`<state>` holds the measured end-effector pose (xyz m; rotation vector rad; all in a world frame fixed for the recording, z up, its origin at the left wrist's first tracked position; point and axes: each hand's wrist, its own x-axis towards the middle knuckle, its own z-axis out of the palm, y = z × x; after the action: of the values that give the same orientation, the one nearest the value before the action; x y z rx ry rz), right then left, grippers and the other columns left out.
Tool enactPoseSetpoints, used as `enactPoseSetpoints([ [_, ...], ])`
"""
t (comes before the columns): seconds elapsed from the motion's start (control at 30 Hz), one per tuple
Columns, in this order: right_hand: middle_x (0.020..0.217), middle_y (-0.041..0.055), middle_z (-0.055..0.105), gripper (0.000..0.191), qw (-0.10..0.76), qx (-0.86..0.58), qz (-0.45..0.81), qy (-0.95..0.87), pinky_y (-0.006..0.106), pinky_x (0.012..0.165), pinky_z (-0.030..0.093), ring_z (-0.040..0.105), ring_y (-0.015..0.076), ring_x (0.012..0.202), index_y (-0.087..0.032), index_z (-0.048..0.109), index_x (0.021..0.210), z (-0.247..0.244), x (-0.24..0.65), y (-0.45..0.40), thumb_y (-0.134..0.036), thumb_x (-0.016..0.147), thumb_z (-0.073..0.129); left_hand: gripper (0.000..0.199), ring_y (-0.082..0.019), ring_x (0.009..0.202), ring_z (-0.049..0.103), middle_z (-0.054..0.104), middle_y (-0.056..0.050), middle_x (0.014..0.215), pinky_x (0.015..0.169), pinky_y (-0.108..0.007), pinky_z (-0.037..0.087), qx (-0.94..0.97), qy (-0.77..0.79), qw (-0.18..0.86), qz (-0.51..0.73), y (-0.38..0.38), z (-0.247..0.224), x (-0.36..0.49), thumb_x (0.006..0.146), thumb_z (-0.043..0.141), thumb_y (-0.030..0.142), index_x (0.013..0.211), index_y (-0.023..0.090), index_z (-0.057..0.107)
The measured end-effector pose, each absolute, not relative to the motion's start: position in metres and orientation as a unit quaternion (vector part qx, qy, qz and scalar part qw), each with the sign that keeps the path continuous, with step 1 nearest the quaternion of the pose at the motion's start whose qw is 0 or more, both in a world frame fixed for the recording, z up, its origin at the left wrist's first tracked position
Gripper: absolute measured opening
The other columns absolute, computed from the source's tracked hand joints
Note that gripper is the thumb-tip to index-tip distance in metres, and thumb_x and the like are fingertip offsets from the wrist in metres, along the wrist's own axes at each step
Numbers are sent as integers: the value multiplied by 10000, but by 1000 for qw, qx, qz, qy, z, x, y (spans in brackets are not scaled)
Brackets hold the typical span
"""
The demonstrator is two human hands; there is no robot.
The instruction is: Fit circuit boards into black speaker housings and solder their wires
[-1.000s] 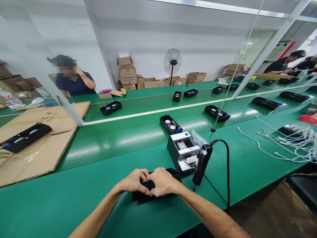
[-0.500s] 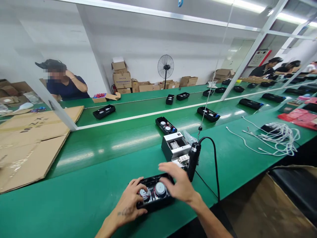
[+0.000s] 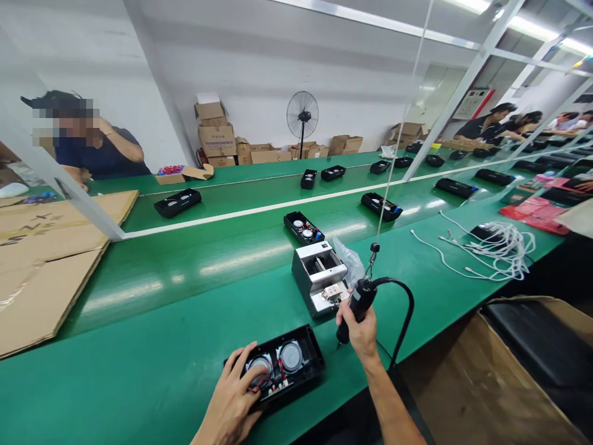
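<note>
In the head view a black speaker housing [image 3: 311, 353] lies open on the green bench in front of me. Two round speaker drivers [image 3: 291, 357] with red and black wires sit inside it. My left hand [image 3: 235, 390] grips the housing's left end, its fingers reaching over the rim onto the left driver. My right hand [image 3: 362, 332] is wrapped around a black electric screwdriver [image 3: 363, 298], which hangs from a cord with its tip pointing down, right of the housing and apart from it. Behind the housing stands a grey-and-white screw feeder [image 3: 315, 278].
More speaker housings [image 3: 303, 228] lie on the green conveyor [image 3: 231, 247] beyond the bench. White cables [image 3: 500, 247] are heaped at right, near a red plastic bag [image 3: 532, 217]. Flattened cardboard [image 3: 50, 272] covers the left side. A person [image 3: 102, 151] sits across the line.
My right hand has left the housing and closed around the screwdriver, whose tip now shows. The left hand stays on the housing. The camera view has shifted a little.
</note>
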<state>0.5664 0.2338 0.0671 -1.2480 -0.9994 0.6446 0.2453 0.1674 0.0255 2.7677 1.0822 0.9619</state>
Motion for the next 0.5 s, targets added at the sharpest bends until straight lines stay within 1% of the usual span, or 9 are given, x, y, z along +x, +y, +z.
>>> enactPoseSetpoints([
  [0.07, 503, -81, 587, 328, 674, -506, 328, -427, 291, 489, 470, 532, 145, 423, -193, 623, 1007, 70, 564, 232, -414, 837, 794, 209, -344, 1432, 454, 745, 17, 1111, 1213, -488, 266, 880, 348, 7, 324, 167, 23, 247, 709, 867, 280, 714, 251, 661],
  [0.17, 478, -101, 541, 309, 706, -486, 313, -409, 265, 446, 414, 480, 119, 388, -212, 587, 947, 87, 568, 239, -418, 845, 793, 190, -346, 1398, 483, 750, 11, 1077, 1174, -494, 296, 868, 356, 5, 345, 169, 20, 248, 732, 856, 293, 722, 259, 670],
  [0.27, 540, -119, 532, 294, 769, -444, 243, -391, 258, 473, 438, 502, 108, 412, -237, 553, 997, 114, 574, 250, -401, 877, 767, 193, -344, 1363, 509, 757, 20, 1059, 1129, -480, 338, 860, 368, 12, 353, 175, 19, 250, 725, 871, 277, 735, 262, 678],
  [0.33, 559, -120, 543, 301, 795, -413, 195, -398, 263, 488, 464, 516, 107, 420, -243, 544, 1013, 129, 573, 260, -379, 873, 773, 218, -341, 1364, 507, 760, 29, 1060, 1123, -470, 347, 859, 371, 20, 351, 180, 20, 252, 710, 895, 276, 736, 260, 679],
  [0.4, 544, -121, 548, 304, 787, -415, 176, -421, 269, 482, 471, 511, 109, 410, -244, 532, 992, 135, 569, 270, -401, 871, 762, 257, -337, 1375, 499, 759, 34, 1072, 1127, -463, 345, 859, 373, 28, 348, 187, 22, 254, 697, 919, 290, 699, 252, 664],
  [0.5, 526, -111, 545, 331, 749, -446, 194, -451, 276, 449, 455, 499, 116, 391, -238, 534, 932, 132, 563, 282, -454, 842, 768, 298, -331, 1387, 494, 754, 37, 1100, 1130, -457, 343, 863, 374, 30, 338, 194, 23, 257, 677, 944, 317, 661, 247, 655],
])
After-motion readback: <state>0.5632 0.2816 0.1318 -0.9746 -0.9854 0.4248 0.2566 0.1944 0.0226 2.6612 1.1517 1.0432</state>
